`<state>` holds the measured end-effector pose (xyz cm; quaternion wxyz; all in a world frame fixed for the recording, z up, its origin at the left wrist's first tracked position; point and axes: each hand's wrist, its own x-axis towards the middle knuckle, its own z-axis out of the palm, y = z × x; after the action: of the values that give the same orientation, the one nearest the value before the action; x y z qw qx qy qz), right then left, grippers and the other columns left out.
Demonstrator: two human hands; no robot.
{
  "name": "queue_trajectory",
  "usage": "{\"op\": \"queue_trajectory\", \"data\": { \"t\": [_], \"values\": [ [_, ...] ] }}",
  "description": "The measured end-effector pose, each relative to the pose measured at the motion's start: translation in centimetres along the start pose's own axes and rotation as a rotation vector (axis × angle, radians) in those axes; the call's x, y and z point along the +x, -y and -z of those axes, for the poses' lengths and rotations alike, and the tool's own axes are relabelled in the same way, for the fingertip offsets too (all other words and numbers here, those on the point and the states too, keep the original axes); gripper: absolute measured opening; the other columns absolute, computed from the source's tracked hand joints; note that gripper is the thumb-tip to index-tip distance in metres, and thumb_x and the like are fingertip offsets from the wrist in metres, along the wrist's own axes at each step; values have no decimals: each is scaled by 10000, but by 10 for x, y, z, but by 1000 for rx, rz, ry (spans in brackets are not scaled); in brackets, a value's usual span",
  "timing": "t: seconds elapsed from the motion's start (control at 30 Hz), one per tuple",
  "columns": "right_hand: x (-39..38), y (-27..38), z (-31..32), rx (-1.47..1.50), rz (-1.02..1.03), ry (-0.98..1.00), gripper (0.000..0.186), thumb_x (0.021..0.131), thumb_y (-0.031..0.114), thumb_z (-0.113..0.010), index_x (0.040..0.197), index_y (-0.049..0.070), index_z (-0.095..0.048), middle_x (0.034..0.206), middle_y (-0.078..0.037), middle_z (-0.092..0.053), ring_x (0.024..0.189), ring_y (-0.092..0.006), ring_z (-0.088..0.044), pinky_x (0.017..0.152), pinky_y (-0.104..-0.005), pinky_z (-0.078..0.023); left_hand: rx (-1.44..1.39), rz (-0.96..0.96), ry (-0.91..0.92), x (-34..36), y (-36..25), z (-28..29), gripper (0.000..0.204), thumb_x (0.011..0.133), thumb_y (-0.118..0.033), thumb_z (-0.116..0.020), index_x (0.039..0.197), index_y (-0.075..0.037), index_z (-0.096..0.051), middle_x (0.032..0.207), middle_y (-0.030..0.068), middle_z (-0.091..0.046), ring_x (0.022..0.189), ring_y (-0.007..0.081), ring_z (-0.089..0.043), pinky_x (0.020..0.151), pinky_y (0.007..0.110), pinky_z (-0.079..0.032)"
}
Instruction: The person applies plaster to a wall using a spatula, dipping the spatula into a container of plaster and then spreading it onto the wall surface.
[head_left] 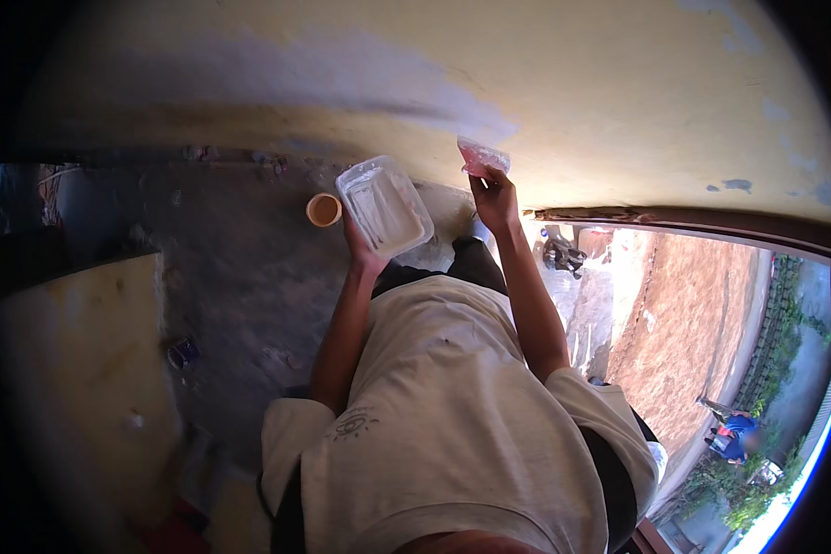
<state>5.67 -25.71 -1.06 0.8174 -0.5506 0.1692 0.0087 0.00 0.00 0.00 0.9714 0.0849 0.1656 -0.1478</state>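
Pressure should stay even: left hand [358, 244] clasps a clear rectangular plastic tray [407, 192]; right hand [498, 199], apart, pinches a flat pinkish scraper [481, 154].

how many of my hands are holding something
2: the left hand supports the translucent plastic tray at its lower left side, with some fingers hidden; the right hand, near the wall, grips a pinkish flat piece.
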Motion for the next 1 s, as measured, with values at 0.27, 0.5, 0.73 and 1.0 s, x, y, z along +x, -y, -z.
{"op": "queue_trajectory", "data": {
  "t": [0.27,0.5,0.73,1.0],
  "values": [
    [61,-28,-6,642,-254,-62,209,958,24,-475,1111,-117,-481,1172,-213,-530,1124,-331,-560,1092,-404,-466,52,-227,-99,2,7,-34,680,964,-620,-367,1423,-121,-423,1370,114,-517,1231,321,-533,1037,539,-429],
    [10,125,-88,731,-268,222,214,966,51,-495,1113,-100,-534,1206,-189,-575,1166,-274,-568,1066,-332,-480,48,-321,60,14,31,-38,689,970,-621,-332,1422,-110,-431,1377,97,-516,1250,309,-518,1082,504,-392],
    [-32,77,-57,556,-491,261,214,967,95,-528,1133,-39,-542,1175,-125,-589,1133,-237,-583,1040,-338,-487,8,-434,-19,-7,46,-42,624,987,-556,-335,1446,-141,-418,1436,88,-479,1307,303,-470,1102,522,-350],
    [24,-37,-32,640,-505,170,212,986,64,-453,1101,-107,-505,1180,-190,-561,1143,-291,-547,1086,-369,-453,122,-412,-118,-30,42,-37,682,961,-623,-369,1450,-149,-396,1428,75,-461,1295,303,-475,1100,533,-363]
  ]
}}
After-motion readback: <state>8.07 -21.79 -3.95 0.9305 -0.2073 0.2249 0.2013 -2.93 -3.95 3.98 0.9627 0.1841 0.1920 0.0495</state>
